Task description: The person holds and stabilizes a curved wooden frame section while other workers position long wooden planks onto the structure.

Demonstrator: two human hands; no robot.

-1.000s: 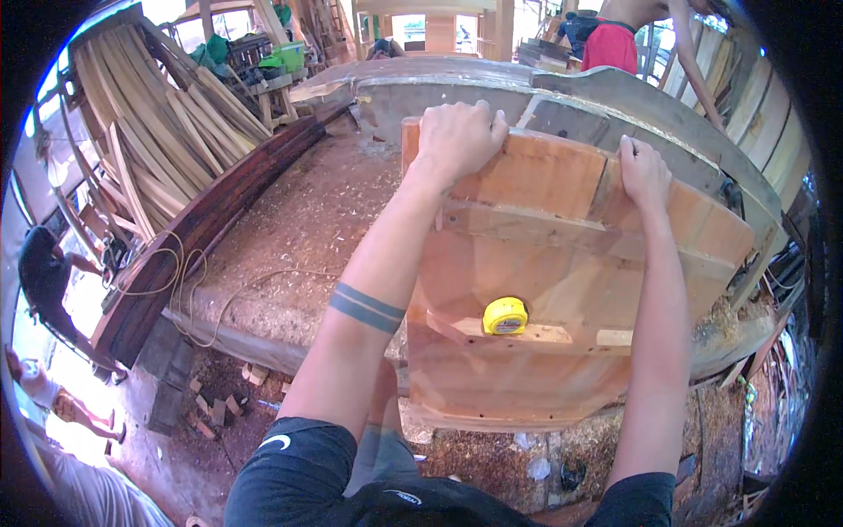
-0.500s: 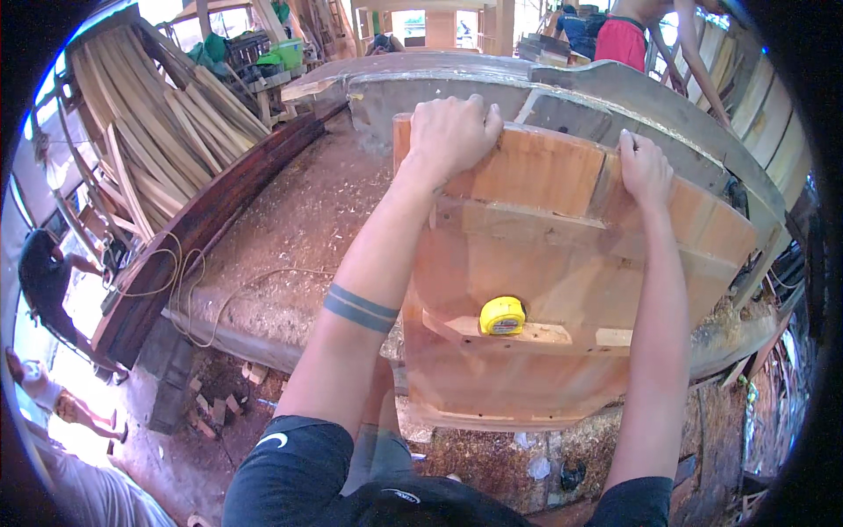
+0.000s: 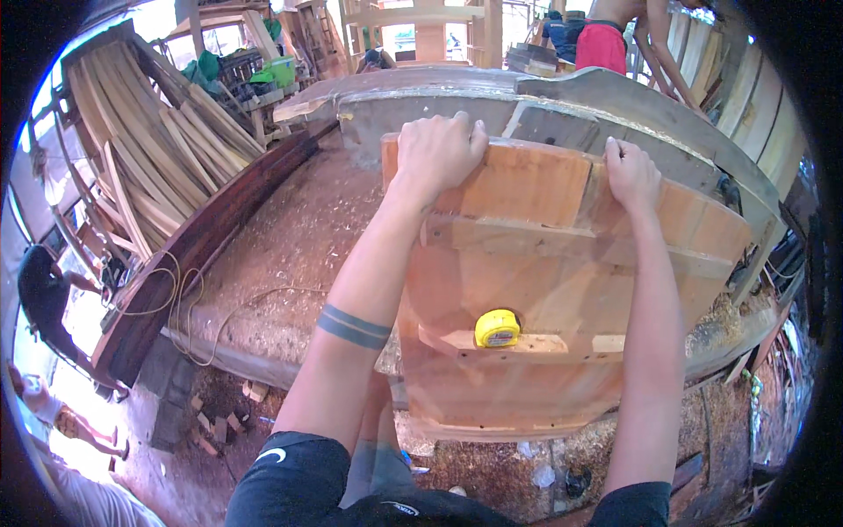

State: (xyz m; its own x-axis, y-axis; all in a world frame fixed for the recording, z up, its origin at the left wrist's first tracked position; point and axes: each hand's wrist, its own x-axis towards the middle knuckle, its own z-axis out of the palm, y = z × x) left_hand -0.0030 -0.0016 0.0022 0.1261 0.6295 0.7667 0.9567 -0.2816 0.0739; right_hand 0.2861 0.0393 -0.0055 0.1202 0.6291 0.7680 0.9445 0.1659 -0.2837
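Note:
A large wooden panel (image 3: 500, 281) built of joined boards with cross battens stands tilted in front of me. My left hand (image 3: 439, 151) is closed over its top edge near the left corner, thumb toward the right. Farther right along that same edge, my right hand (image 3: 633, 176) grips the panel with its fingers curled over. A yellow tape measure (image 3: 497, 328) rests on the lower batten, between my forearms. The far side of the panel, where some fingertips go, is hidden.
Behind the panel lies a curved grey wooden structure (image 3: 421, 97), with a sawdust-strewn surface (image 3: 272, 237) and a thin cord (image 3: 230, 314) to the left. Stacked planks (image 3: 132, 132) lean at far left. Other people stand at the left and back right. Wood offcuts (image 3: 215, 423) litter the ground.
The panel, both hands and the tape measure sit slightly lower and farther left in the picture, as does the background. Both hands keep their hold on the top edge.

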